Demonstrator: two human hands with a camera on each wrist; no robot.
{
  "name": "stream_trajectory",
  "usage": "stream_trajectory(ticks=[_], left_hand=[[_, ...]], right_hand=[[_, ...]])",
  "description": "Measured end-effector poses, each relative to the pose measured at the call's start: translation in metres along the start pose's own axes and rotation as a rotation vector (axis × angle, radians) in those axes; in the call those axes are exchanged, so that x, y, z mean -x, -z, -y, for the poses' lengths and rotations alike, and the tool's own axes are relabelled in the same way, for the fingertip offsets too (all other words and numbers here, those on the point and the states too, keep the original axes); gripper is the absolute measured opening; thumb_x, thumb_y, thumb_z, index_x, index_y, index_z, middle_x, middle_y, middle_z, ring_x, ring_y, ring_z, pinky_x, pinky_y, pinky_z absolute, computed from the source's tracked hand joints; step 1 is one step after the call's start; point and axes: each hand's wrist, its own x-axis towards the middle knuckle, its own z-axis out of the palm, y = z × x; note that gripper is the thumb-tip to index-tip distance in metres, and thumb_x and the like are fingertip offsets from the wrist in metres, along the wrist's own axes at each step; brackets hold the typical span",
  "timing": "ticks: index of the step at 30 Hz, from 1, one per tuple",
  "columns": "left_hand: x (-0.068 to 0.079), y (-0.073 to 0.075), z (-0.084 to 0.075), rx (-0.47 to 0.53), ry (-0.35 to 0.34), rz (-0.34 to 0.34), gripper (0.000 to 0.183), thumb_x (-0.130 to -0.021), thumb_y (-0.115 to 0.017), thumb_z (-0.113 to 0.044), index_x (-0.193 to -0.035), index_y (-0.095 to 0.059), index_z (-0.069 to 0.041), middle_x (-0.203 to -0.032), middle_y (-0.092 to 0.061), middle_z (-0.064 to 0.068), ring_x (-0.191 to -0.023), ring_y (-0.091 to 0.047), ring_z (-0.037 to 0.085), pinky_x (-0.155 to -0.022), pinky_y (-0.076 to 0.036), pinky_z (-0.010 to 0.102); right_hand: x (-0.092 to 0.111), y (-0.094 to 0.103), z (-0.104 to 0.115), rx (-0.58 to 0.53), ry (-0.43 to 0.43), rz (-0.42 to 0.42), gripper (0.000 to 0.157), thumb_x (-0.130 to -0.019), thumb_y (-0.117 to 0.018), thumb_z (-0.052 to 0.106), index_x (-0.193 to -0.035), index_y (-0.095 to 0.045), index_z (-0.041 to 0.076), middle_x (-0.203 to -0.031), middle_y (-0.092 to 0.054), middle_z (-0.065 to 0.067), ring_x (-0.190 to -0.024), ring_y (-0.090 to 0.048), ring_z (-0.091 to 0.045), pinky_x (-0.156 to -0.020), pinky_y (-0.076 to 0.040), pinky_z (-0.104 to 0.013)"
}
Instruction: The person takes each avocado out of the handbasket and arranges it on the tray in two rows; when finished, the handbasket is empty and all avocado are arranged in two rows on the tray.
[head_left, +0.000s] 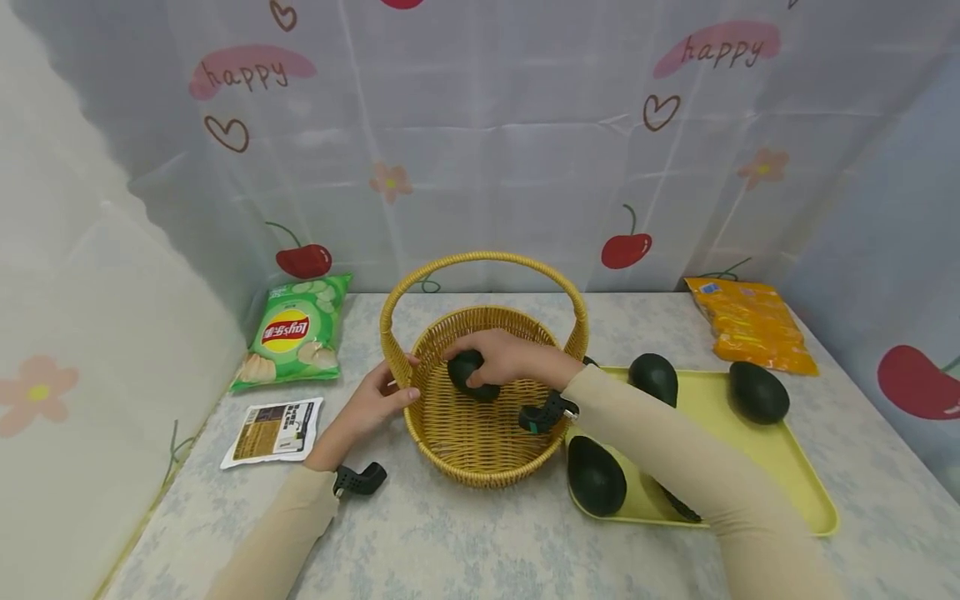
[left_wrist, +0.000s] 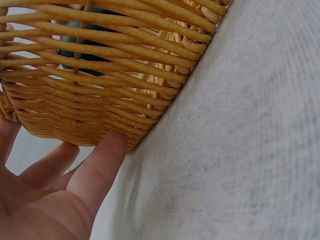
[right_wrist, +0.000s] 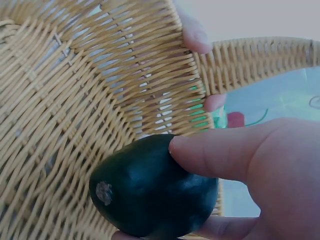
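Note:
A dark green avocado is in my right hand, inside the yellow wicker basket. In the right wrist view the thumb presses on top of the avocado, with fingers partly hidden beneath it. My left hand holds the basket's left side, thumb and a finger tip on either side of the handle's base. Its other fingers lie against the woven outer wall in the left wrist view.
To the right, a yellow tray bears several avocados, one partly behind my right sleeve. A green chip bag and a flat white-edged packet lie at left. An orange packet lies at the back right, near the curtain.

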Motion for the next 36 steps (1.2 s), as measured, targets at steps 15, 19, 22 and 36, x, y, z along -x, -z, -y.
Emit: stream_trajectory(ticks=[15, 19, 22, 36], left_hand=[[0.001, 0.000, 0.000, 0.005, 0.009, -0.005, 0.050, -0.098, -0.063, -0.008, -0.143, -0.045, 0.003, -0.147, -0.045, 0.033, -0.124, -0.057, 0.043, -0.087, -0.055, 0.024], [0.000, 0.000, 0.002, 0.028, 0.017, -0.005, 0.049, -0.098, -0.063, -0.007, -0.143, -0.044, 0.003, -0.145, -0.045, 0.034, -0.120, -0.059, 0.037, -0.085, -0.056, 0.025], [0.000, 0.000, 0.003, 0.031, 0.020, -0.007, 0.050, -0.098, -0.063, -0.008, -0.143, -0.044, 0.003, -0.145, -0.045, 0.034, -0.121, -0.059, 0.038, -0.085, -0.056, 0.026], [0.000, 0.002, 0.004, 0.019, 0.000, -0.004, 0.050, -0.099, -0.062, -0.008, -0.143, -0.043, 0.005, -0.148, -0.042, 0.033, -0.115, -0.060, 0.025, -0.085, -0.056, 0.025]], right_hand=[[0.073, 0.025, -0.002, 0.158, 0.130, 0.058, 0.050, -0.097, -0.068, 0.016, -0.146, -0.056, 0.017, -0.142, -0.061, -0.008, -0.121, -0.060, -0.025, -0.091, -0.053, -0.035], [0.097, 0.030, -0.008, 0.140, 0.157, 0.055, 0.049, -0.097, -0.068, 0.014, -0.144, -0.057, 0.016, -0.141, -0.061, -0.008, -0.117, -0.060, -0.023, -0.087, -0.053, -0.031], [0.113, 0.033, -0.015, 0.117, 0.172, 0.047, 0.049, -0.096, -0.067, 0.013, -0.144, -0.057, 0.015, -0.140, -0.061, -0.008, -0.116, -0.059, -0.022, -0.085, -0.052, -0.030], [0.182, 0.047, -0.042, 0.077, 0.116, -0.036, 0.047, -0.095, -0.068, 0.016, -0.141, -0.060, 0.025, -0.139, -0.061, -0.002, -0.124, -0.057, -0.024, -0.097, -0.051, -0.043]])
